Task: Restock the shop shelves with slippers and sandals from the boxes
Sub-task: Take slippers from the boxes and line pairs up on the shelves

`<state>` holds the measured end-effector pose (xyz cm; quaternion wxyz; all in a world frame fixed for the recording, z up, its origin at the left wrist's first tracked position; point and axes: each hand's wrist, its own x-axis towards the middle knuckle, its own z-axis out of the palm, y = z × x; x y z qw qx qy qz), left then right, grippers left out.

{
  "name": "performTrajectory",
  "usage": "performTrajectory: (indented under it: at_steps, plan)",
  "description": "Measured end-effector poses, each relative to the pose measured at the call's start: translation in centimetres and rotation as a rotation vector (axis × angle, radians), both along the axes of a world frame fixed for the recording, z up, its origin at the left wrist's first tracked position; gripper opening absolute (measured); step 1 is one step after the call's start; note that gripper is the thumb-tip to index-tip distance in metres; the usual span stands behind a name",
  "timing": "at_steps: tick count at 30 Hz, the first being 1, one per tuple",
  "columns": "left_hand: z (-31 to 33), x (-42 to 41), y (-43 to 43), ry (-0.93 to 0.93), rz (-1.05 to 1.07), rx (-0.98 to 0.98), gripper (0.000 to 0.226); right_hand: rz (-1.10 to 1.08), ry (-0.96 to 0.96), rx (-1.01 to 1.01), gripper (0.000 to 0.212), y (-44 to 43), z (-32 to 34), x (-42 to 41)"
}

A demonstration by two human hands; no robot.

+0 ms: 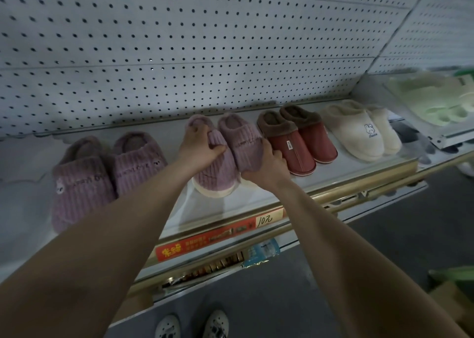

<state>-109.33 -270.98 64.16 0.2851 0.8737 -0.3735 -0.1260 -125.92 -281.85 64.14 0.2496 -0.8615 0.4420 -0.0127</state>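
Fingers and thumb of the left hand were curled round the collar of the first purple slipper. The right hand gripped the toe of the second purple slipper, touching the first at its 3 o'clock. Both sat on the shelf, with a matching purple pair at 9 o'clock and red slippers just beside at 3 o'clock.

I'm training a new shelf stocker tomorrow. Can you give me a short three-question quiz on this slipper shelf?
1. True or false: the left hand and the right hand each grip one slipper of the same purple pair.
2. Which pair stands directly to the right of it? A blue, B red, C black.
3. Fill in: the cream pair bears a ___ motif.
Key: 1 true; 2 B, the red pair; 3 rabbit.
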Motion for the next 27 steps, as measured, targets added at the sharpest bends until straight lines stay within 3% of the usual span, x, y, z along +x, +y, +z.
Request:
performTrajectory:
  at_steps: [4, 8, 11, 22, 27]
  plan:
    - [-0.1, 0.1, 0.0, 0.017, -0.010, -0.036, 0.075, 0.019, 0.016, 0.046, 0.117, -0.5, 0.1, -0.5]
    - [-0.1, 0.3, 0.8, 0.043, -0.147, 0.071, 0.123, 0.055, 0.017, 0.112, 0.128, -1.1, 0.5, -0.8]
    - [-0.7, 0.2, 1.1, 0.046, -0.184, 0.133, 0.141, 0.043, 0.017, 0.098, 0.133, -1.0, 0.4, -0.8]
    - [-1.2, 0.9, 0.9, 0.064, -0.157, 0.038, 0.141, 0.028, -0.018, 0.102, 0.127, -1.1, 0.0, 0.7]
    - [-1.0, 0.7, 1.1, 0.059, -0.173, 0.050, 0.127, 0.016, -0.022, 0.094, 0.125, -1.0, -0.1, 0.4]
